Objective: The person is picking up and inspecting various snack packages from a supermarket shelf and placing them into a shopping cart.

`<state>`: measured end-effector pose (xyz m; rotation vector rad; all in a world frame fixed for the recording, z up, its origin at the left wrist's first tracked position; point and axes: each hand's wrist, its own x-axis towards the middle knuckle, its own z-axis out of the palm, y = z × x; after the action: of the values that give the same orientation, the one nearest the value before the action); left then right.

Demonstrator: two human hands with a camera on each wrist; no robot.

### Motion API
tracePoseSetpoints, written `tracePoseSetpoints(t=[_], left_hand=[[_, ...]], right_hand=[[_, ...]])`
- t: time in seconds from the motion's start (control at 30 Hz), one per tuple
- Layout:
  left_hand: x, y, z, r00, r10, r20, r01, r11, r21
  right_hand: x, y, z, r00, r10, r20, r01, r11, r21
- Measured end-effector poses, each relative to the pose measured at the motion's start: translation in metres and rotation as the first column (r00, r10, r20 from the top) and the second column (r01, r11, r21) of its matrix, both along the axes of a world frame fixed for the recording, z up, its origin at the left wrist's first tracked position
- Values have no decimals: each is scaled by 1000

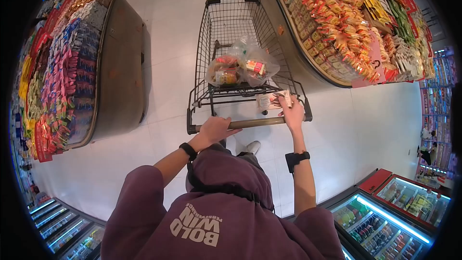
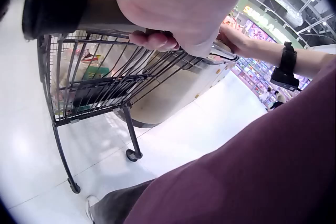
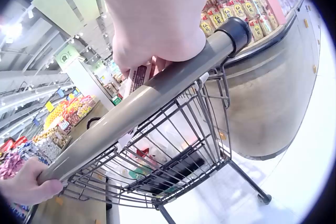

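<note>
Cart (image 1: 234, 0) | just ahead | left grip (image 1: 214, 130) curled round handlebar (image 1: 260, 123) | right grip (image 1: 293, 114) holding packet (image 1: 269, 100)

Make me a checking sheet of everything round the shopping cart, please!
Surface: pale, shiny floor under the cart.
Job's things: clear bags of goods inside the cart; a printed packet, its words unreadable here.
Clutter: nothing seen.
Hands: left hand grips the handle; right hand holds the packet by the handle.
Cables: nothing seen.
Surroundings: heaped snack displays on both sides; lit glass-topped cabinets behind.
</note>
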<state>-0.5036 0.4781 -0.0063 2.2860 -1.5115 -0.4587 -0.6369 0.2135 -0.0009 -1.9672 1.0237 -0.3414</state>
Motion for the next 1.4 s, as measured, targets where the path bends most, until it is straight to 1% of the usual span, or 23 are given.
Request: tracePoseSetpoints(t=[0.07, 0.13, 0.17, 0.2, 0.3, 0.43, 0.47, 0.57, 0.6, 0.7, 0.73, 0.83, 0.87, 0.97, 1.0, 1.13, 1.2, 1.27, 1.3, 1.37, 1.4], left_hand=[[-8, -5, 0, 1000, -2, 15, 0, 996, 85], [-16, -12, 5, 1000, 12, 21, -15, 985, 171], [-19, -16, 6, 999, 27, 24, -31, 984, 176], [-24, -20, 8, 999, 44, 19, -47, 982, 183], [-35, -35, 10, 995, 97, 11, -97, 973, 211], [-43, -54, 7, 991, 133, 34, -137, 963, 234], [-44, -57, 7, 991, 129, 43, -135, 970, 202], [-43, -66, 1, 992, 87, 93, -102, 979, 179], [-42, -69, 1, 992, 75, 97, -89, 985, 150], [-39, -76, 1, 991, 65, 115, -78, 990, 117], [-37, -78, 1, 991, 40, 131, -48, 997, 55], [-33, -82, -2, 990, 50, 133, -39, 996, -80], [-32, -84, -2, 999, 47, 5, -47, 998, -29], [-30, -91, 10, 996, 37, -78, -27, 991, 134], [-27, -93, 12, 995, 21, -96, -1, 979, 205], [-24, -91, 12, 988, 22, -154, 14, 974, 227], [-19, -94, 10, 988, 3, -152, 32, 973, 227], [-15, -100, 14, 987, -5, -161, 48, 963, 266], [-18, -100, 17, 985, -3, -173, 54, 954, 293], [-21, -99, 15, 985, 7, -172, 35, 970, 241], [-24, -98, 13, 984, 17, -176, 20, 978, 209]], right_hand=[[-10, -2, -2, 1000, 12, -11, -13, 1000, -18], [-16, -6, -2, 999, 30, -34, -32, 996, -84], [-18, -10, -3, 998, 39, -42, -43, 991, -123], [-20, -15, -2, 995, 45, -88, -55, 991, -119], [-22, -33, -3, 988, 64, -141, -87, 984, -158], [-31, -54, 1, 994, 106, -14, -107, 993, -42], [-32, -57, 3, 995, 96, -24, -97, 995, -25], [-34, -68, -4, 994, 100, -51, -105, 988, -114], [-35, -70, -5, 994, 101, -32, -104, 992, -76], [-35, -78, -6, 992, 109, -63, -115, 988, -102], [-36, -80, -4, 991, 111, -74, -116, 991, -63], [-35, -85, 3, 991, 98, -94, -101, 995, -18], [-34, -86, 5, 990, 84, -111, -85, 996, -10], [-27, -89, 9, 984, 79, -158, -96, 990, -104], [-25, -89, 11, 983, 75, -168, -108, 974, -201], [-22, -85, 6, 979, 21, -201, -72, 966, -250], [-21, -83, 6, 985, 20, -174, -69, 957, -282], [-20, -85, 4, 986, 15, -169, -66, 951, -303], [-20, -86, 5, 979, 10, -203, -72, 950, -302], [-20, -87, 7, 963, 14, -271, -95, 952, -290], [-21, -87, 6, 965, 28, -261, -104, 954, -282]])
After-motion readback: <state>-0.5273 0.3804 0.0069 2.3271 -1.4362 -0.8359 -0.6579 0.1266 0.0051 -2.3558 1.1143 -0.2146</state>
